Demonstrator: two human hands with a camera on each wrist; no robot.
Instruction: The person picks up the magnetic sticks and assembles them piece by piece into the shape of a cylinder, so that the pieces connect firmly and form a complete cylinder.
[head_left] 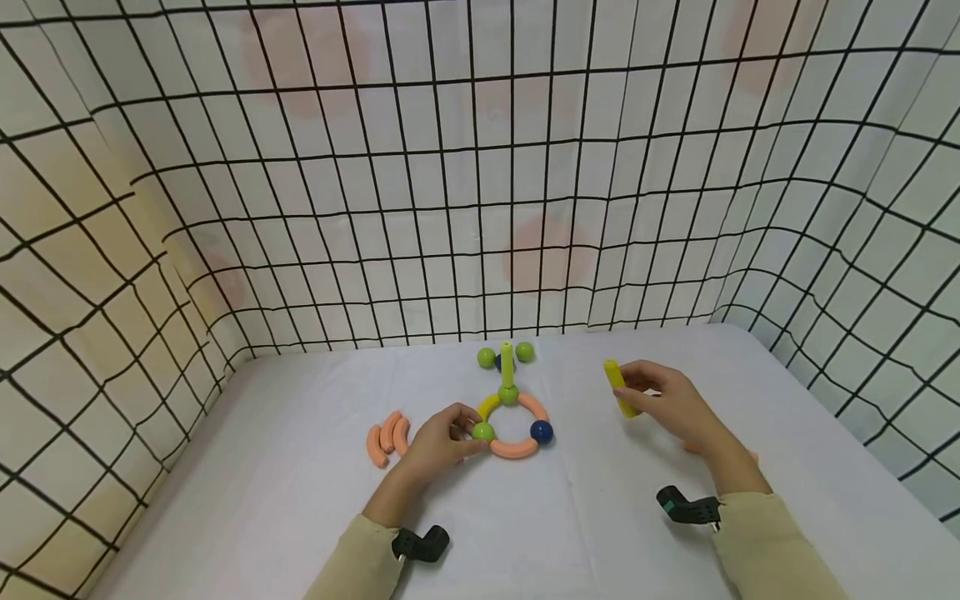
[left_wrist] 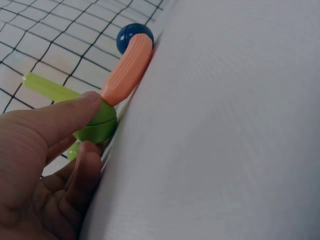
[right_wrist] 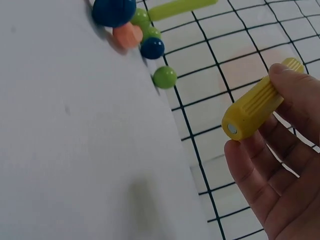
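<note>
Got a straight yellow rod (right_wrist: 250, 112) in my R hand (head_left: 671, 404), pinched btwn thumb & fingers, up off the bench (head_left: 562, 533) & well right of the ring (head_left: 513, 450). Both ends stick out, prob so either's free to meet a ball. My L hand (head_left: 441, 440) has the ring's left green ball (head_left: 483, 432) btwn thumb & fingers, prob to steady the whole thing.

Ring = 3 balls joined by curved rods (head_left: 533, 406): that one, a blue ball (head_left: 542, 432) on the right & the far green ball (head_left: 508, 395), w/ a lime rod (head_left: 507, 367) standing on it. Loose balls (head_left: 525, 352) sit behind; orange curved pieces (head_left: 377, 446) lie left of my L hand, spares imo. Black grid (head_left: 512, 125) past that.

R wrist cam shows a silvery disc (right_wrist: 232, 128) in the rod's end (magnet, I'd guess); can't see it from the head cam, but only that one gets the full ring.
</note>
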